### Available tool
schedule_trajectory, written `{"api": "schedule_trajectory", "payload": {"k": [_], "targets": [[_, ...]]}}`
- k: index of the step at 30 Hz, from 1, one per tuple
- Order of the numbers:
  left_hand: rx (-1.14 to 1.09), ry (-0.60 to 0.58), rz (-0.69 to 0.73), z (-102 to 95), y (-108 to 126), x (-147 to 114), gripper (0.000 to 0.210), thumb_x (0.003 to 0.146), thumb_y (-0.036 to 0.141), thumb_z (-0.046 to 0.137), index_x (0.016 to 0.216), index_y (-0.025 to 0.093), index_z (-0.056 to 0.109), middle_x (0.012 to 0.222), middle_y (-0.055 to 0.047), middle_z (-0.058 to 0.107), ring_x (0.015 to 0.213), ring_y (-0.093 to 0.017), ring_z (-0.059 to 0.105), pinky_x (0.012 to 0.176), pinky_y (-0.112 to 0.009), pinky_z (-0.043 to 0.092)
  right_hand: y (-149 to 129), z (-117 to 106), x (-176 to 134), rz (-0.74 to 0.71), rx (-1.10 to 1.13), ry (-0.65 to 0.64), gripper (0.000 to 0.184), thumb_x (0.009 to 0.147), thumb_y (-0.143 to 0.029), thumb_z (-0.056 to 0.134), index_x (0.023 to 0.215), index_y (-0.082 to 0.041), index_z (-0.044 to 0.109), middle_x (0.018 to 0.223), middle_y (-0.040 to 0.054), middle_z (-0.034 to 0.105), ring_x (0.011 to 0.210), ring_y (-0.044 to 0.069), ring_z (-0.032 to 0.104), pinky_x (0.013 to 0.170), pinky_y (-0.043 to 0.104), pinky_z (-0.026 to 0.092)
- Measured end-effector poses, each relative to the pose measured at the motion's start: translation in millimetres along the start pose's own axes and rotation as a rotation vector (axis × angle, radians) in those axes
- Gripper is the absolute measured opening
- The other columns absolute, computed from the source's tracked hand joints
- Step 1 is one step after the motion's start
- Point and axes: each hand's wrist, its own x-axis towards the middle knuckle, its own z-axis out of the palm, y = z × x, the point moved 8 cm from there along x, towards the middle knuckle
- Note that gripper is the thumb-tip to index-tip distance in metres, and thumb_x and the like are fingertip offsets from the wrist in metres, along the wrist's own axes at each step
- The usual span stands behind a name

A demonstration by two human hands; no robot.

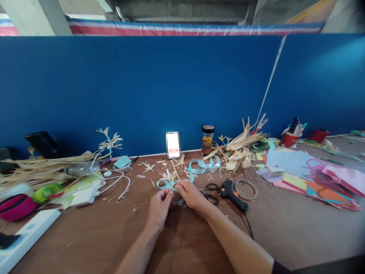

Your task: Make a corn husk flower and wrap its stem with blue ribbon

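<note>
My left hand (159, 208) is closed in a pinch just below a small pale flower of dried husk strips (169, 176), seemingly on its thin stem. Beside it, almost touching, my right hand (190, 194) pinches a light blue ribbon (204, 166) close to the flower's base. A loop of the ribbon shows left of the flower, and a longer curled length lies on the table beyond my right hand. The exact spot between the fingertips is too small to make out. Black-handled scissors (211, 198) and a black glue gun (232, 195) lie right of my right hand.
Husk scraps litter the brown table (114, 243). A coil of wire (245, 189), a dark-lidded jar (207, 140), a husk bundle (236, 146) and coloured paper (291, 163) are to the right. Leftward are a finished-looking husk spray (110, 142), white cable (125, 179) and power strip (34, 238).
</note>
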Motion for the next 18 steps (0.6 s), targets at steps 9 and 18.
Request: {"api": "schedule_trajectory", "payload": {"k": [9, 18], "targets": [[-0.013, 0.028, -0.006, -3.5, 3.3, -0.3, 0.031, 0.060, 0.041, 0.063, 0.072, 0.013, 0.060, 0.063, 0.000, 0.057, 0.057, -0.011, 0.052, 0.054, -0.023, 0.046, 3.3, -0.2, -3.2, 0.046, 0.201, -0.033, 0.020, 0.074, -0.035, 0.053, 0.076, -0.015, 0.055, 0.064, -0.0018, 0.052, 0.056, 0.008, 0.042, 0.051, 0.018, 0.034], [0.015, 0.011, 0.005, -2.8, 2.6, -0.7, 0.033, 0.061, 0.043, 0.061, 0.075, 0.013, 0.061, 0.065, -0.001, 0.059, 0.060, -0.013, 0.054, 0.056, -0.024, 0.046, 4.8, 0.8, -2.9, 0.064, 0.197, -0.021, 0.029, 0.077, -0.041, 0.047, 0.066, -0.015, 0.053, 0.055, -0.0033, 0.046, 0.050, 0.008, 0.039, 0.048, 0.018, 0.032]]}}
